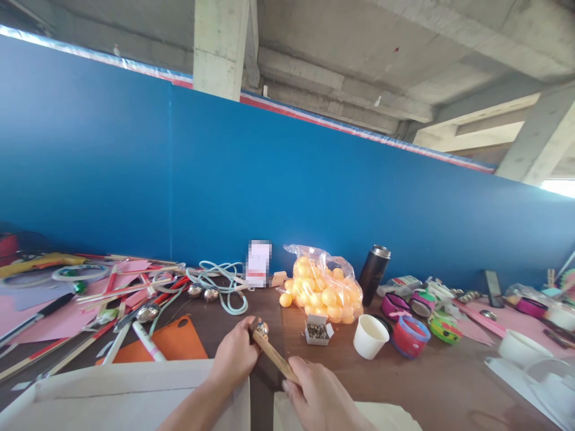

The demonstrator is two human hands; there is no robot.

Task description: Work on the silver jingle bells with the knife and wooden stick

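My right hand (pixel 320 392) is wrapped round the lower end of a wooden handle (pixel 278 359), which slants up and left to a dark head beside my left hand. My left hand (pixel 236 353) is closed near that head, at the middle of the brown table (pixel 431 383). A small shiny metallic thing (pixel 262 328) shows by the fingers of my left hand; what exactly they grip is hidden. Just beyond stand a small box of metal bits (pixel 317 332) and a white paper cup (pixel 370 336).
A clear bag of orange balls (pixel 326 293) and a black bottle (pixel 374 275) stand behind. Sticks, an orange sheet (pixel 177 338) and a coiled pale cord (pixel 220 278) lie left. Colourful round items (pixel 411 335) sit right. White sheets (pixel 135 398) lie in front; a blue partition (pixel 269 173) rises behind.
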